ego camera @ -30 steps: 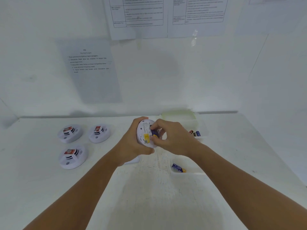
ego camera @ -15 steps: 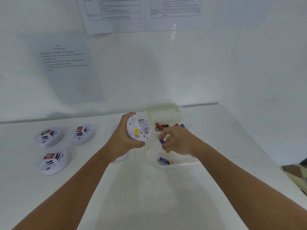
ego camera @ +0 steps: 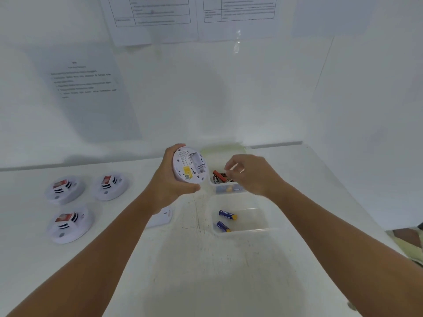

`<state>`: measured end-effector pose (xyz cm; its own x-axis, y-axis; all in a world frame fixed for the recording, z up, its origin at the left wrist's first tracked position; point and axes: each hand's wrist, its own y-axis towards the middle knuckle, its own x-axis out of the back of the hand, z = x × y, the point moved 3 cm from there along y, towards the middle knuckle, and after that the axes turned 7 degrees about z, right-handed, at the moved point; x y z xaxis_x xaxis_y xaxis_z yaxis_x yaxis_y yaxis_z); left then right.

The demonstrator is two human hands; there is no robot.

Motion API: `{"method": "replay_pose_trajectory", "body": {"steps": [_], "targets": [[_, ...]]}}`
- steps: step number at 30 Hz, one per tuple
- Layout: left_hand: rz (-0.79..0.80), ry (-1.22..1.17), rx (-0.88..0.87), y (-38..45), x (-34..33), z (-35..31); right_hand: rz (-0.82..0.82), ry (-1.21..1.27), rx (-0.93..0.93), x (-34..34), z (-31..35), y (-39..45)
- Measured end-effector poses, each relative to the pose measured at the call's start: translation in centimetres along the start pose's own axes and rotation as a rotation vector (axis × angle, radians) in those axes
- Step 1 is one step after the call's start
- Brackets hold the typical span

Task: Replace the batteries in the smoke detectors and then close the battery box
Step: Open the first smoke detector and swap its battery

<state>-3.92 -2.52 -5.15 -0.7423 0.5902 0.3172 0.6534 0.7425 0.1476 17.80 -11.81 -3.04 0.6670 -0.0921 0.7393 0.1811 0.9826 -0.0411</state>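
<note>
Smoke detector: round white plastic smoke detector [ego camera: 189, 167] sits in my left hand [ego camera: 170, 183], fingers wrapped round its rim, open back facing me, battery bay looks empty.
Right hand: my right hand [ego camera: 249, 175] hovers over the clear plastic battery box [ego camera: 229, 187], fingers curled; can't tell if it's pinching anything.
Fresh cells: red and black batteries [ego camera: 219, 176] lie right under those fingertips, long axes roughly pointing away to the left.
Key relation: box is just right of the detector, so right hand's nearer.
Old cells: two blue batteries [ego camera: 226, 220] in the nearer clear tray [ego camera: 251, 227].

white table [ego camera: 96, 266], 3 detectors [ego camera: 65, 189], 2 boxes [ego camera: 258, 221]
</note>
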Motion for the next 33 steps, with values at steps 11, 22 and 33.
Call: {"method": "replay_pose_trajectory", "body": {"steps": [11,22,33], "targets": [[-0.037,0.028,-0.011,2.6,0.5,0.5,0.232,-0.474,-0.189,-1.4,-3.6,8.1],[-0.03,0.032,0.034,3.6,-0.2,1.7,0.177,-0.548,-0.248,-2.7,-3.5,8.7],[-0.052,0.034,0.038,3.7,0.0,2.0,0.168,-0.341,-0.28,-3.2,-3.9,9.1]]}}
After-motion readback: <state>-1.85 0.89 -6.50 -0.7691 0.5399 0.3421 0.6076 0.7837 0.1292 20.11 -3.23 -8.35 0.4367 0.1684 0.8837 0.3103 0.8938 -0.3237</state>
